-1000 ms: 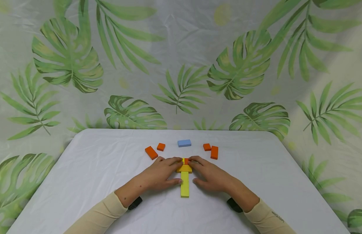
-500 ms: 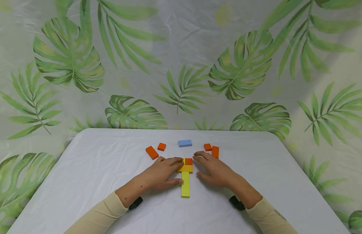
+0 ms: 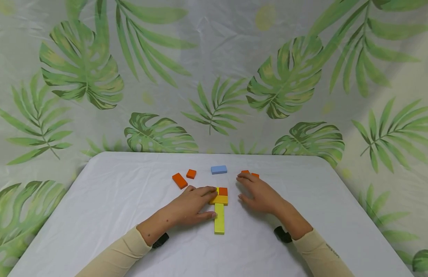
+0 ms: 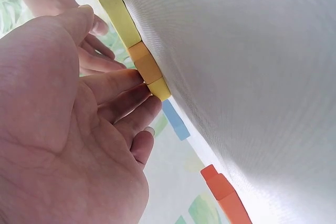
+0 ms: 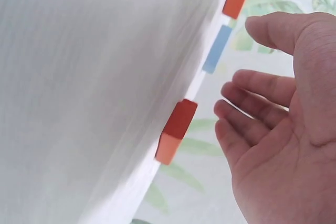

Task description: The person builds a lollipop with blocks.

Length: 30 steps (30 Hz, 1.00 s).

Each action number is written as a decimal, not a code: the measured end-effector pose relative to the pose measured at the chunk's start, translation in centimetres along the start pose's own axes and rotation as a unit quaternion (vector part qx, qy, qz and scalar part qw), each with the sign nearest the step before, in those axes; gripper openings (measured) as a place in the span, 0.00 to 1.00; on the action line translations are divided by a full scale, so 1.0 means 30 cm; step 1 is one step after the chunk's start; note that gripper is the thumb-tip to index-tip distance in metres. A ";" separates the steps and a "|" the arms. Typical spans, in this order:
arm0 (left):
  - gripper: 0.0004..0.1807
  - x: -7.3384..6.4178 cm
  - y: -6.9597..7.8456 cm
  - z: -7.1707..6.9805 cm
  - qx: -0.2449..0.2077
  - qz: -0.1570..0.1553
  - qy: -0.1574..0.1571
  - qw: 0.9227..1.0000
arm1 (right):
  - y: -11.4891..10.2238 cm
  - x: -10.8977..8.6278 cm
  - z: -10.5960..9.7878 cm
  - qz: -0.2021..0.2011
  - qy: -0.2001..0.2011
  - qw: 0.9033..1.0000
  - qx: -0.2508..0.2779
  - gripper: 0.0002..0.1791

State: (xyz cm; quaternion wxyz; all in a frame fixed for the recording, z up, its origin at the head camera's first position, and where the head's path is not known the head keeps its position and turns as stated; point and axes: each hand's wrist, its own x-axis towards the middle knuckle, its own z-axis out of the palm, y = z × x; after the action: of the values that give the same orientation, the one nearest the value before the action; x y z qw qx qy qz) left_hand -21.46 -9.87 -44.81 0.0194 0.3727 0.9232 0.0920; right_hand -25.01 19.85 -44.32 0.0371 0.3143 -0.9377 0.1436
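Note:
A long lime-yellow block [image 3: 219,223], an amber block [image 3: 221,199] across its far end, then a small yellow block [image 4: 159,89] beside a small orange-red block [image 3: 223,191] lie joined flat on the table. My left hand [image 3: 191,206] touches this row from the left, fingertips at the amber and small yellow blocks and thumb by the long one. My right hand [image 3: 261,194] is held off to the right, fingers relaxed and holding nothing. It partly hides, in the head view, a small orange block [image 3: 245,172] and a longer orange block [image 3: 255,176].
A blue block [image 3: 218,169] lies behind the row. To the left are a longer orange block [image 3: 180,181] and a small orange block [image 3: 191,174]. White cloth covers the table [image 3: 130,184]; a leaf-patterned curtain [image 3: 214,57] hangs behind its far edge.
My right hand has let go of the row's right side and moved right and away from me, toward the right-hand orange blocks. The left hand stays at the row.

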 end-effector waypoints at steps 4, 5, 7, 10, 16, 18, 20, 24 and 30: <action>0.39 -0.001 0.004 -0.005 -0.004 0.000 -0.002 1.000 | 0.020 0.005 -0.001 -0.004 0.014 1.000 -0.008 0.33; 0.39 -0.002 0.005 -0.006 -0.004 0.001 -0.001 1.000 | 0.024 0.007 -0.001 -0.005 0.017 1.000 -0.009 0.33; 0.39 -0.002 0.005 -0.007 -0.004 0.002 0.000 1.000 | 0.032 0.013 0.000 -0.005 0.023 1.000 -0.009 0.32; 0.39 -0.002 0.005 -0.007 -0.002 0.003 0.001 1.000 | 0.045 0.022 0.000 0.000 0.025 1.000 -0.007 0.31; 0.40 -0.004 0.006 -0.008 -0.004 0.003 -0.001 1.000 | 0.072 0.032 -0.004 0.020 0.028 0.999 0.001 0.30; 0.40 -0.005 0.007 -0.010 -0.005 0.003 0.001 1.000 | 0.079 0.031 -0.006 0.028 0.028 0.999 0.003 0.31; 0.40 -0.006 0.009 -0.012 -0.005 0.003 0.002 1.000 | 0.083 0.029 -0.010 0.035 0.029 0.999 0.006 0.32; 0.40 -0.007 0.010 -0.013 -0.004 0.002 0.002 1.000 | 0.089 0.025 -0.014 0.045 0.023 0.999 0.006 0.32; 0.40 -0.007 0.010 -0.012 -0.003 0.000 -0.002 1.000 | 0.095 0.021 -0.012 0.051 0.008 0.999 0.006 0.33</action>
State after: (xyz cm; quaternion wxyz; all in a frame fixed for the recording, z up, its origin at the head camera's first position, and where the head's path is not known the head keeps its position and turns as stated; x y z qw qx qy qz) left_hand -21.14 -9.84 -44.41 0.0224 0.3727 0.9229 0.0945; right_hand -27.24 21.75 -44.56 0.0356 0.2654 -0.9512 0.1531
